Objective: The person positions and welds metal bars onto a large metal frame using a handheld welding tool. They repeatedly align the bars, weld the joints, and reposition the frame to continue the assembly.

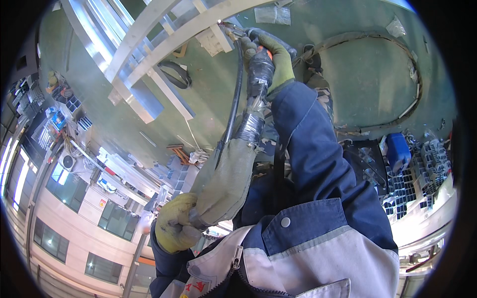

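While the right hand (pixel 282 59) wraps closely round the torch (pixel 262 67), the left hand (pixel 176 223) curls shut about the lower end of the cloth sleeve (pixel 226 181), nearer the body. The torch's tip lies just beyond the right grip, near the metal frame (pixel 141 102); whether they touch, I cannot tell.

Risks, as I judge them: a drag on the black cable (pixel 233 94), just left of the right grip, could pull the tip askew; loosening tape (pixel 251 126) could let the hold slip; the looped hose (pixel 367 35), right of that grip, could trip someone.

Surface: green floor (pixel 367 89), scuffed, a plastic sheet (pixel 272 15) beyond the grip. Room: workshop; windowed wall (pixel 89 213) left of the left hand, blue container (pixel 398 151) well right.
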Available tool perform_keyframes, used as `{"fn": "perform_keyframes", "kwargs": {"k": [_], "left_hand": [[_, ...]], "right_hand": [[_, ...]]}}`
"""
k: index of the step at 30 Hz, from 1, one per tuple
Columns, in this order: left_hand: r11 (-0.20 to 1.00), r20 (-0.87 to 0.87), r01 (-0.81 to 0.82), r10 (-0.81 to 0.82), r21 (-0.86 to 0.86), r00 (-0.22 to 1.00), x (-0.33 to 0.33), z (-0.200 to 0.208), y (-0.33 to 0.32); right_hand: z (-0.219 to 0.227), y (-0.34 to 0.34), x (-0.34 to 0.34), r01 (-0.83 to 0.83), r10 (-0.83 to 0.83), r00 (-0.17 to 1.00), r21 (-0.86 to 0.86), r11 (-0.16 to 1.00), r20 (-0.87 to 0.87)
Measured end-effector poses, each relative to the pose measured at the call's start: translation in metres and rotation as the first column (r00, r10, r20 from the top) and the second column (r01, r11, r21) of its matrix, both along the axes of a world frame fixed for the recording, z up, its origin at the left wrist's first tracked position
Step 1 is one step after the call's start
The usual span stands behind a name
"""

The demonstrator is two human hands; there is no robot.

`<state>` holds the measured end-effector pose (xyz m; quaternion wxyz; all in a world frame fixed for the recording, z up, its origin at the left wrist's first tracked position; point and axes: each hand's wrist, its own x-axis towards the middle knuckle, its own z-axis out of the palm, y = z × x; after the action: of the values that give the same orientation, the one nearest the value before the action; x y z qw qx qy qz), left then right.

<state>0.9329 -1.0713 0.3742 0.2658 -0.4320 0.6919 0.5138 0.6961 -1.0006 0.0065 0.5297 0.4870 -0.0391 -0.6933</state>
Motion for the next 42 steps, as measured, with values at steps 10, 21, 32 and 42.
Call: {"fn": "perform_keyframes", "kwargs": {"k": [10,21,32,42], "left_hand": [[0.991,-0.068,-0.119,0.123,0.056,0.99,-0.02,-0.002,0.001],[0.994,-0.136,-0.065,0.076,0.085,0.988,-0.007,-0.005,0.001],[0.99,-0.253,-0.026,0.061,0.138,0.966,-0.002,-0.012,0.006],[0.99,-0.319,0.006,0.04,0.142,0.947,-0.002,-0.008,0.01]], "right_hand": [[0.005,-0.001,0.0,-0.025,0.026,0.999,0.044,0.999,-0.022],[0.012,-0.002,-0.001,-0.035,0.039,0.998,0.091,0.995,-0.048],[0.014,0.001,0.0,-0.04,0.045,0.997,0.09,0.995,-0.055],[0.022,0.002,-0.004,-0.08,0.088,0.994,0.11,0.991,-0.066]]}}
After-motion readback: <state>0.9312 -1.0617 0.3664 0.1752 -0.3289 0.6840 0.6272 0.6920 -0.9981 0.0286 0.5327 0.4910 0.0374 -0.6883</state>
